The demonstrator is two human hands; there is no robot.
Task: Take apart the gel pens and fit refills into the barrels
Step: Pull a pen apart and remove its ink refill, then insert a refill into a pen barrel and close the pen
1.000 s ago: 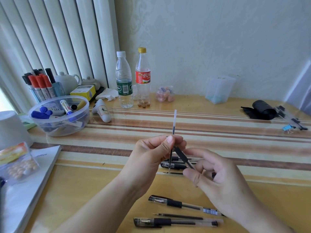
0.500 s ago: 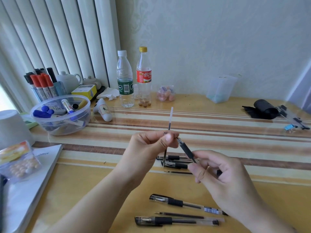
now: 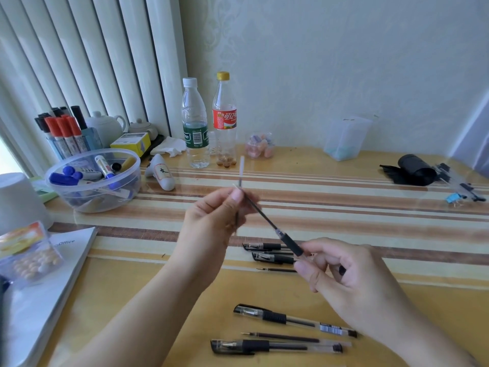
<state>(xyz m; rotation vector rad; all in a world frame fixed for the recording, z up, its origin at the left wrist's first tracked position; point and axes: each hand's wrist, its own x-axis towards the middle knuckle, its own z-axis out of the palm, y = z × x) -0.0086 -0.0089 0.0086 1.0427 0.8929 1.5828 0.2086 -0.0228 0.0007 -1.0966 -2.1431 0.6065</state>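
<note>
Pale wall and vertical blinds back a yellow bench (image 3: 132, 300) with a striped mat. Left hand (image 3: 211, 221) pinches a refill (image 3: 241, 168) upright between thumb and fingers, above the mat. Right hand (image 3: 352, 282) pinches the grip section of a pen barrel (image 3: 291, 241), from which a second, dark refill (image 3: 260, 213) slants up toward the left thumb. Two capped pens (image 3: 267, 251) lie under the hands; two more pens (image 3: 285, 317) and a loose refill (image 3: 285, 337) lie near the front edge.
</note>
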